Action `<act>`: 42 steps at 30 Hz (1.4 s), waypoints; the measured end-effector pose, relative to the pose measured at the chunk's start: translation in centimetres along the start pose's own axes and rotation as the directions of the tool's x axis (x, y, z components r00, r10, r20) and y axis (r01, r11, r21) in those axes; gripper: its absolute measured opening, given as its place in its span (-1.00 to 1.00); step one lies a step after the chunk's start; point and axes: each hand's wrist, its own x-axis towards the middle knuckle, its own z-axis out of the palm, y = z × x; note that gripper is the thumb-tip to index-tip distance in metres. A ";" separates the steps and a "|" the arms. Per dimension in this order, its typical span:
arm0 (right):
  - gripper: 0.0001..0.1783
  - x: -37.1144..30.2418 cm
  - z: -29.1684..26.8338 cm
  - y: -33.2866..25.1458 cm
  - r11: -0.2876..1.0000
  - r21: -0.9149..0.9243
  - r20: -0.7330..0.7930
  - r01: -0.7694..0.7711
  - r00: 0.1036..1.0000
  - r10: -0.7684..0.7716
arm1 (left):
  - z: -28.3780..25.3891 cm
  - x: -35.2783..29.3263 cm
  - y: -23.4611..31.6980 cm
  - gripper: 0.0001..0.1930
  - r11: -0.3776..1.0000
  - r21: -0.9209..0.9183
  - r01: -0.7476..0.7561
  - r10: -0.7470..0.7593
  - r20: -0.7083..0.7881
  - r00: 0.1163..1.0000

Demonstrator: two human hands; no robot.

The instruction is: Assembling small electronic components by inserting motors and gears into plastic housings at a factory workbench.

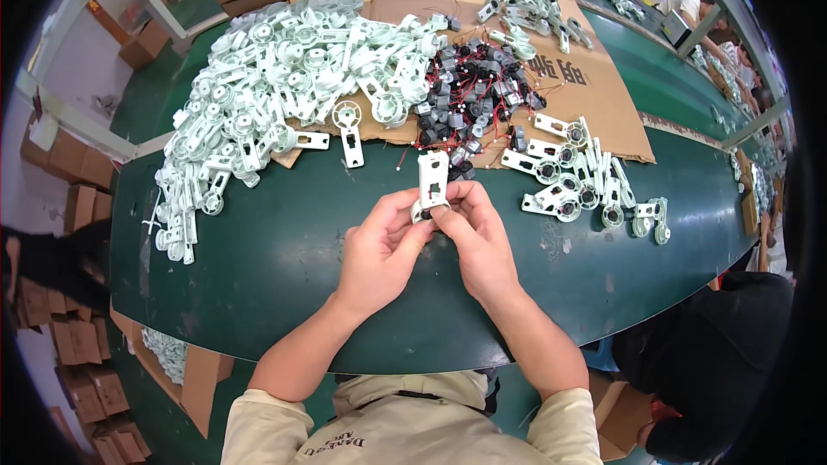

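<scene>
Between my two hands, above the green table (345, 327), is a pale green plastic housing (433, 176) with a slotted flat arm pointing away from me and a round end toward me. My left hand (383, 245) grips the round end from the left, fingers curled. From the right, my right hand (475, 232) closes on the same end, its thumb pressed down there. Something dark shows inside the round end, mostly hidden by my fingers. Just beyond lies a heap of small dark motors with red wires (478, 90).
A large pile of pale green housings (276, 77) covers the far left. Housings with dark centres (573, 176) lie at the right. Flattened cardboard (603, 86) is under the motors. An open carton (202, 379) stands below the table's left edge. A person in black (715, 362) is at the right.
</scene>
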 end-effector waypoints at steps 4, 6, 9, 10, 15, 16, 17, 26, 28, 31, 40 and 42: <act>-0.80 -0.2 0.5 -0.2 1.000 -0.009 0.011 0.020 1.000 -0.020 | 0.3 -0.1 0.1 -0.65 0.999 -0.021 -0.032 0.030 -0.081 0.996; -0.78 0.1 0.0 0.2 0.999 0.032 0.022 0.018 1.000 -0.018 | 0.4 -0.3 0.1 -0.64 0.995 0.069 -0.068 0.072 -0.063 0.995; -0.76 0.1 -0.2 0.2 0.996 0.088 0.024 -0.007 1.000 0.005 | 0.3 -0.2 0.2 -0.63 0.976 0.178 -0.125 0.133 -0.034 0.990; -0.77 0.1 -0.2 -0.1 0.997 0.070 0.059 -0.036 0.998 0.032 | 0.2 -0.1 0.4 -0.64 0.998 0.029 -0.057 0.058 -0.047 0.997; -0.70 0.0 -0.5 -1.2 0.993 -0.100 0.149 0.055 0.988 -0.039 | -1.2 0.3 1.5 -0.61 0.980 -0.174 0.100 -0.099 0.016 0.995; -0.67 0.1 -0.7 -0.7 0.989 -0.126 0.172 0.079 0.983 -0.057 | -1.3 0.2 1.3 -0.61 0.980 -0.174 0.099 -0.099 0.014 0.995; -0.67 0.1 -0.7 -0.5 0.989 -0.126 0.173 0.078 0.983 -0.056 | -1.4 0.2 0.9 -0.61 0.990 -0.127 0.069 -0.070 0.002 0.998; -0.70 0.0 -0.5 -0.3 0.975 -0.150 0.180 0.165 0.974 -0.137 | -1.2 0.2 1.0 -0.68 0.996 -0.087 -0.036 0.032 -0.040 0.999; -0.72 -0.1 -0.5 -0.4 0.976 -0.151 0.189 0.158 0.973 -0.129 | -1.1 0.2 1.0 -0.67 0.994 0.019 -0.109 0.109 -0.006 0.994; -0.74 -0.3 -0.3 -0.7 0.980 -0.113 0.202 0.161 0.970 -0.136 | -1.0 0.4 1.0 -0.68 0.989 0.074 -0.126 0.128 -0.023 0.992; -0.74 1.1 -2.7 -2.3 0.981 -0.163 0.229 0.104 0.971 -0.065 | 0.0 1.7 1.4 -0.68 0.963 0.252 -0.091 0.084 0.042 0.996; -0.74 2.1 -5.2 -3.3 0.892 -0.440 -0.031 0.107 0.990 -0.135 | -1.0 3.6 2.4 -0.64 0.868 0.482 -0.121 0.098 0.072 0.993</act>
